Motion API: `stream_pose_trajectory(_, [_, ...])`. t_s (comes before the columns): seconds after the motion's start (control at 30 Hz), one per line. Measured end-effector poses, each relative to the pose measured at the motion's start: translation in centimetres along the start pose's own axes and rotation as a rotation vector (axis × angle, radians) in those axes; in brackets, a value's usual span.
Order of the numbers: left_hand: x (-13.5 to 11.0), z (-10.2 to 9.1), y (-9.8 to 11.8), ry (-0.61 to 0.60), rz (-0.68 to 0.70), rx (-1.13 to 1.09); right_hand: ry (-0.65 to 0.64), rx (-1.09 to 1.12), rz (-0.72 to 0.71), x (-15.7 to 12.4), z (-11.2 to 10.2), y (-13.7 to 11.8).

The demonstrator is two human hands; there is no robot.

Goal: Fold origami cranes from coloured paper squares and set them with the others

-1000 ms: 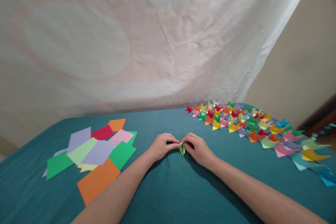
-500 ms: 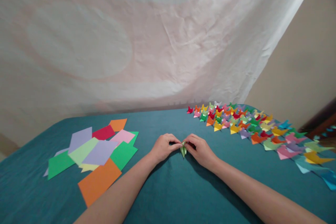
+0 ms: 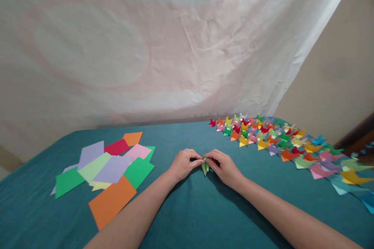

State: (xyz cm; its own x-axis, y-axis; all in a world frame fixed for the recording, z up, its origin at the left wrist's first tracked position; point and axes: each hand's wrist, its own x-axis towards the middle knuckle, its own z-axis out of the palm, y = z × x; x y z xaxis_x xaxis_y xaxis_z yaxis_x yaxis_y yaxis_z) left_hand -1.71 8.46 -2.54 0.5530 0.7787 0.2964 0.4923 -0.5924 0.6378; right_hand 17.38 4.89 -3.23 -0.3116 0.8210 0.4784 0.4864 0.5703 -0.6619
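A small folded light-green paper piece point(image 3: 205, 167) sits between both hands near the middle of the teal-covered table point(image 3: 204, 218). My left hand point(image 3: 184, 164) pinches its left side with fingers closed. From the right, my right hand point(image 3: 223, 166) pinches it as well, fingertips pressed together on the paper. Most of the piece is hidden by my fingers; only its lower pointed tip shows.
A loose spread of flat coloured paper sheets point(image 3: 109, 171) lies at the left, an orange sheet point(image 3: 112, 201) nearest me. Rows of several small folded paper figures point(image 3: 280, 142) in many colours run along the right side. A creased white cloth point(image 3: 163, 46) hangs behind.
Both hands stay on the green paper piece; the fingers shifted only slightly. The view has drifted a little, nothing else moved.
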Motion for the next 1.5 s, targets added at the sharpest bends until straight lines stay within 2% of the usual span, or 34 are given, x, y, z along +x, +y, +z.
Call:
stream_pose_trajectory(1.2, [-0.08,-0.02,0.14,0.003,0.027,0.034,-0.002,-0.030,0.038,0.20,-0.14,-0.81])
stream_pose_trajectory(1.5, [-0.04,0.15,0.25,0.010,0.030,0.055,0.050,-0.065,0.050,0.11,0.22,-0.60])
